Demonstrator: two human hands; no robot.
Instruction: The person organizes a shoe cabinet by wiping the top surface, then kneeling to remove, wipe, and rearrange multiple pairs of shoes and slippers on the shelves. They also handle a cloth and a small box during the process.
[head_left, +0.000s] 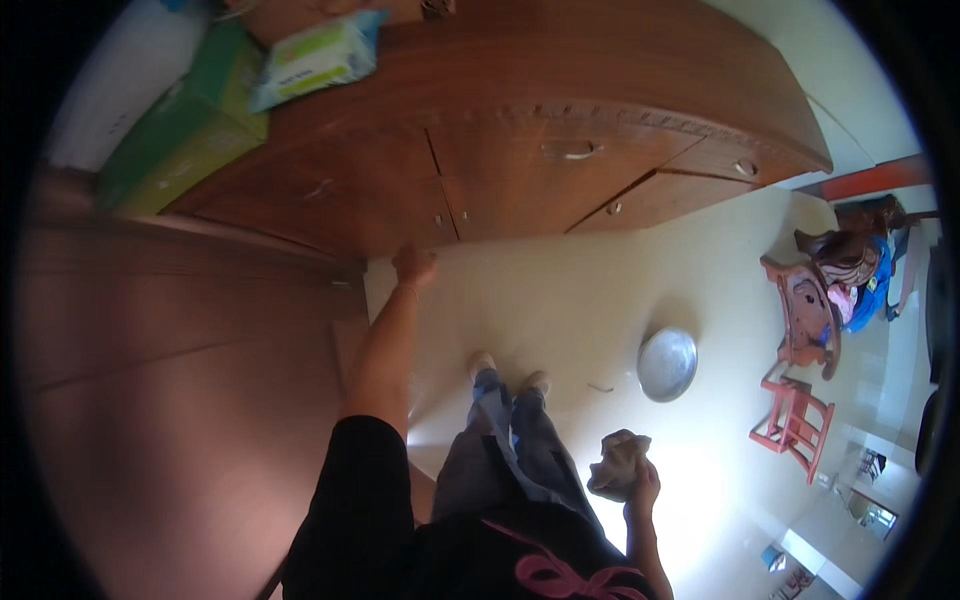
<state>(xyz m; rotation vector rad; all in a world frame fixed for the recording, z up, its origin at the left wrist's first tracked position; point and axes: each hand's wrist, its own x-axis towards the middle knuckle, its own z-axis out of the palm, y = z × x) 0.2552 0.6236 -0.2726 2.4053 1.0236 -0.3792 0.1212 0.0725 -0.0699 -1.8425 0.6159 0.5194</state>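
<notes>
With its arm stretched forward, my left hand is at the lower edge of the wooden cabinet, near two small door knobs. Its fingers look curled, but blur hides whether they touch or grip anything. My right hand holds a crumpled greyish-brown cloth out to the right of my legs, above the tiled floor. A round metal basin rests on the floor beyond the cloth. On the cabinet top lie a pack of wipes and a green box.
A large brown wooden panel stands close on the left. To the right are a small red wooden chair and a carved wooden seat with blue and pink cloth by it. A thin small object lies near the basin.
</notes>
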